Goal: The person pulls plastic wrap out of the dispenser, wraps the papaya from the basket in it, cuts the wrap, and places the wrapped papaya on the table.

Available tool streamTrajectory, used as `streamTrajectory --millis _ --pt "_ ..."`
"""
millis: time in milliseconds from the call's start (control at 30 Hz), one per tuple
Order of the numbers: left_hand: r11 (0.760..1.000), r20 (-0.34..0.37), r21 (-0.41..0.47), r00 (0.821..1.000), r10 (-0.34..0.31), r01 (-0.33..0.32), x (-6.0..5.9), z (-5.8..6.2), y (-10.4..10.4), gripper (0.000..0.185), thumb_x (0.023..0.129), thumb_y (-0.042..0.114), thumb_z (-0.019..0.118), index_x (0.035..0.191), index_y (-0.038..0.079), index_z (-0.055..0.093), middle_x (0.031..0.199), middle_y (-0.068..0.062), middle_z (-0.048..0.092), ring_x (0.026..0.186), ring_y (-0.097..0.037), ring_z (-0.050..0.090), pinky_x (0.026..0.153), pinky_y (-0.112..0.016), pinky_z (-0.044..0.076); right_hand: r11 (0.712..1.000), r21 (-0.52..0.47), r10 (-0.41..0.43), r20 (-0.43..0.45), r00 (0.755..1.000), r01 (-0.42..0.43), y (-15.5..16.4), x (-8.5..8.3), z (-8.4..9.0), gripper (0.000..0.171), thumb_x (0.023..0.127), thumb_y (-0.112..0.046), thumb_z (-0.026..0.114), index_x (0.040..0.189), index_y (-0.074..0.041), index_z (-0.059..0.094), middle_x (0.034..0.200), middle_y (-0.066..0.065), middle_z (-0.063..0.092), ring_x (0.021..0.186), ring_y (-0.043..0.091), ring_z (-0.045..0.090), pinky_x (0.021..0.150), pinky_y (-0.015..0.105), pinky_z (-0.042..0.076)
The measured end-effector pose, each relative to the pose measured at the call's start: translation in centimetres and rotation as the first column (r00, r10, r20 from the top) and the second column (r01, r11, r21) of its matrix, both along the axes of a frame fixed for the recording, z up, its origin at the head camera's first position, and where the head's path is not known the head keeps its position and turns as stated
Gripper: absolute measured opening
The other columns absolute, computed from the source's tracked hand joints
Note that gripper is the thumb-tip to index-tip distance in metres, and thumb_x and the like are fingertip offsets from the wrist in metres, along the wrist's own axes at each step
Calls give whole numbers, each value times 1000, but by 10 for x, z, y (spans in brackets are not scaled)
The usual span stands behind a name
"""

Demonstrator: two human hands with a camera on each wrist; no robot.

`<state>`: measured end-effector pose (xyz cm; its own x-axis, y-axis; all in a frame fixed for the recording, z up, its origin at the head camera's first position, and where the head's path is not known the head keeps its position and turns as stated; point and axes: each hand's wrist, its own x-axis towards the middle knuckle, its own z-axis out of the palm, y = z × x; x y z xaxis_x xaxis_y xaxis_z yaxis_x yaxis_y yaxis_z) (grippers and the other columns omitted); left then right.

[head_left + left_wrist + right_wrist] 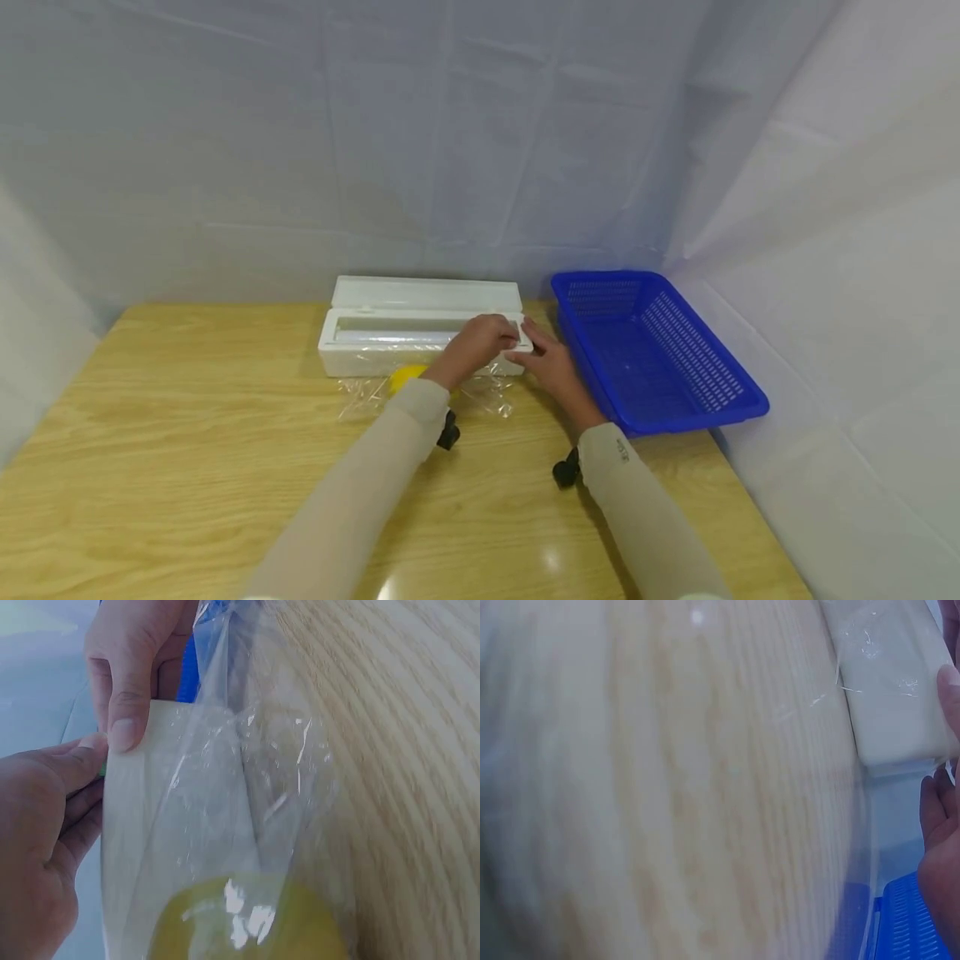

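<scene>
A white cling film dispenser point(420, 360) stands with its lid point(427, 293) raised and a roll point(397, 336) inside. Clear film point(363, 396) hangs over its front and covers a rounded yellow object point(407, 377), whose kind is unclear. At the dispenser's right end, my left hand point(476, 343) has its fingers curled at the top rim. The left wrist view shows a small green piece point(103, 769) at that hand's thumb tip, mostly hidden. My right hand point(552, 364) holds the right end corner, thumb point(126, 724) on the front face.
A blue perforated basket point(648, 400) stands close to the right of the dispenser and right forearm. White sheeting point(450, 167) rises behind the wooden table point(187, 467) and along its right side. Dark wrist cameras point(566, 471) sit under both sleeves.
</scene>
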<state>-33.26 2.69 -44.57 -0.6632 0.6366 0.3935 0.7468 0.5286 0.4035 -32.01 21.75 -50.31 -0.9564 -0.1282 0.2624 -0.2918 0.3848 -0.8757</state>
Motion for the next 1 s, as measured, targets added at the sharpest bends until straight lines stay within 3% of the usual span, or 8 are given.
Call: streamTrajectory --millis 133,333,433,567,767,900,1000 --pt "998 30 -45 998 50 -49 0 3 -19 16 95 9 68 107 2 77 108 -11 75 103 -27 69 97 -38 55 1000 -20 7 -21 1000 -8 3 -6 -4 72 85 -13 82 147 -2 47 158 12 39 147 27 36 113 38 41" --pt "993 208 -23 971 121 -119 5 6 -55 21 99 12 65 115 2 74 112 -11 73 105 -27 68 98 -39 55 999 -13 -33 -10 999 33 9 -8 -3 72 83 -12 83 145 -3 49 156 9 42 147 26 38 116 35 38" --pt "989 182 -37 972 148 -143 7 7 -79 20 97 9 66 113 0 75 109 -13 73 103 -29 68 97 -41 55 1000 3 -24 9 1000 24 11 -7 1 72 84 -15 83 146 -3 48 157 9 41 148 25 36 117 36 37" --pt "986 88 -57 983 164 -159 10 5 -116 17 95 4 67 109 -2 75 105 -15 73 99 -31 68 92 -44 57 1000 -15 -11 24 1000 12 15 -9 1 73 84 -16 83 147 -3 47 158 8 40 148 24 36 116 34 38" --pt "971 114 -86 966 230 -221 17 7 -172 18 95 4 67 110 -3 74 106 -16 73 100 -35 68 92 -48 57 1000 -1 -13 3 1000 13 22 -12 -5 73 84 -15 83 147 -3 47 157 10 40 148 27 36 115 35 38" --pt "963 82 -117 964 254 -244 21 9 -203 18 95 4 67 110 -5 74 106 -19 72 101 -38 67 92 -50 56 1000 6 -6 -15 1000 6 23 -14 -6 72 83 -17 83 146 -4 49 156 9 42 147 27 38 114 34 39" --pt "950 69 -125 952 298 -288 25 10 -222 18 94 1 67 109 -5 73 108 -20 72 104 -40 66 93 -52 55 1000 30 2 -18 1000 -2 23 -16 -6 71 84 -20 83 146 -6 50 156 8 42 147 27 38 114 35 39"
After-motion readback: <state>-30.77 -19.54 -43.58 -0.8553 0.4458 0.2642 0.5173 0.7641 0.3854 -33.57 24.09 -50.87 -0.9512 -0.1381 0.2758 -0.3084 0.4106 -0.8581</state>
